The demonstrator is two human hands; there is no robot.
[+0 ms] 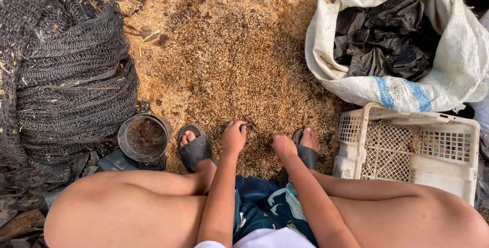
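Where husks (229,64) heap, both hands' (234,137) fingertips buried, grip unclear.

Two bare hands reach down between the knees: the left hand (234,137) and the right hand (283,146). Two dark rubber sandals are worn, one on the left foot (196,149) and one on the right foot (307,155). One round dark metal tin (144,137), one white perforated plastic crate (407,148), one white woven sack with blue stripes (458,49) and one heap of black mesh netting (66,69).

husk floor (229,49) dry, rough | sack (458,49) woven plastic | crate (407,148) matt plastic
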